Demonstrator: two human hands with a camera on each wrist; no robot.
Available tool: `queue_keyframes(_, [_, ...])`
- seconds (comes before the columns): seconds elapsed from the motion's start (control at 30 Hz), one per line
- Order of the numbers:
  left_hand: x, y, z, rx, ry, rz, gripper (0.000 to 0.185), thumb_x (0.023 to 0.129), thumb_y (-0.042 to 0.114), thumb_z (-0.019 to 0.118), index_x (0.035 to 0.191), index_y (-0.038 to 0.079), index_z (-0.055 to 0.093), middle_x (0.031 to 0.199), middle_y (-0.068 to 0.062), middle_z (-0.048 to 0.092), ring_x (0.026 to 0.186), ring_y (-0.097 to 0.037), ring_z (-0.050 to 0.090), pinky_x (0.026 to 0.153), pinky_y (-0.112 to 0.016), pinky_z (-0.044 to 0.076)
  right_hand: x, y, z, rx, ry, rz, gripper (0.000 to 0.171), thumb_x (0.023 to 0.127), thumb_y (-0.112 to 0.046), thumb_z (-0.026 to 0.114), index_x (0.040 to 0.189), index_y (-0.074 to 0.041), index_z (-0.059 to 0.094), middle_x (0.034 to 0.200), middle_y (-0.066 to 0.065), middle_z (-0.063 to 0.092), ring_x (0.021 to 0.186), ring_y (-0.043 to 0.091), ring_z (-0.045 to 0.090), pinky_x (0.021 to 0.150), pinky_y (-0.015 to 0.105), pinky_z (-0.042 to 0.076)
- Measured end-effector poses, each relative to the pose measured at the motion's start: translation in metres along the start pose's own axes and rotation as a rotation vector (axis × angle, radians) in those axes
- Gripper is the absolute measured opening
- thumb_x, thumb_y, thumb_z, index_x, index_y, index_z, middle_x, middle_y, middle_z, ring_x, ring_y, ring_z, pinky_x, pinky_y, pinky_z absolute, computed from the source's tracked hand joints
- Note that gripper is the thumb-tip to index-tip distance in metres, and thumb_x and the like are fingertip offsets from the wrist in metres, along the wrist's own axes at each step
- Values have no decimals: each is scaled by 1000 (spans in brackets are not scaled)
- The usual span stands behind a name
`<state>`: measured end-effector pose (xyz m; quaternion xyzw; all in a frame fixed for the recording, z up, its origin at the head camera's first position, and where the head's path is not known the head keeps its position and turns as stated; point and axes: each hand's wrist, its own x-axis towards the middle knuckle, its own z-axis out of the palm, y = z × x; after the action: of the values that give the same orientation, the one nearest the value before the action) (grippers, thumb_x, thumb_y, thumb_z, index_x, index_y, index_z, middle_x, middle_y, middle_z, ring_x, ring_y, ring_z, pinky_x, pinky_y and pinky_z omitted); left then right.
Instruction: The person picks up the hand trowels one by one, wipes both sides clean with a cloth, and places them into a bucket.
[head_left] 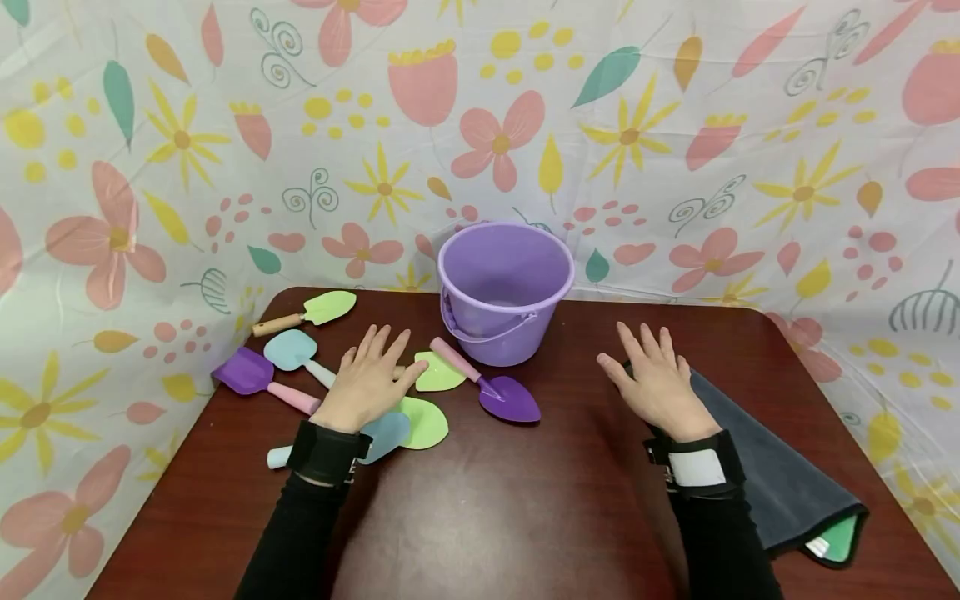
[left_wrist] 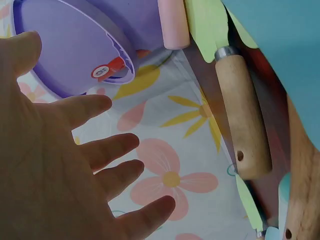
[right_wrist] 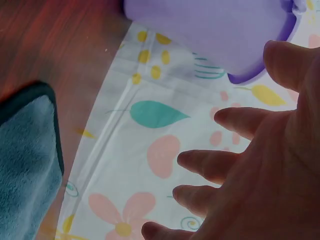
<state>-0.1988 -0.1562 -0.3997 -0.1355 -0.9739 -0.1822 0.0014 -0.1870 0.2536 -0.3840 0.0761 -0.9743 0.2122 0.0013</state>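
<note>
Head view: left hand (head_left: 367,379) lies flat, fingers spread and straight, over the toy shovels left of centre; it grips nothing. It covers a green blade (head_left: 423,422) and a light blue blade (head_left: 386,435). The purple shovel (head_left: 498,392) lies just right of its fingertips, pink handle pointing up-left toward the purple bucket (head_left: 504,287), blade down-right. The left hand is nearer to it. Right hand (head_left: 656,383), also flat and empty, rests at the edge of the grey cloth (head_left: 772,467), right of centre. Bare table (head_left: 495,517) fills the lower middle.

Left wrist view: palm (left_wrist: 55,170) open, fingers apart. A wooden handle (left_wrist: 245,117) runs top to bottom on the right; the bucket is upper left.

Right wrist view: the hand (right_wrist: 265,165) is open and holds nothing; the cloth is at lower left, the bucket at the top.
</note>
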Motion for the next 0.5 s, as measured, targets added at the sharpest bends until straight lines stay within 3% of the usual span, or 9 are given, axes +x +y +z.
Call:
queue_keyframes(0.17, [-3, -9, -3, -20, -17, 7, 78, 98, 67, 31, 153, 12, 32, 156, -21, 24, 146, -36, 10, 108, -63, 19, -3, 10, -5, 7, 4, 8, 79, 101, -58, 35, 157, -10, 6, 156, 33, 4, 142, 48, -15, 100, 75, 2])
queue_keyframes(0.5, [-27, -45, -14, -42, -41, 20, 71, 102, 57, 36, 145, 1, 43, 143, -21, 45, 134, -39, 38, 103, -57, 34, -11, 37, -11, -19, -5, 38, 79, 102, -56, 36, 157, -9, 5, 153, 37, 8, 140, 54, -10, 96, 78, 6])
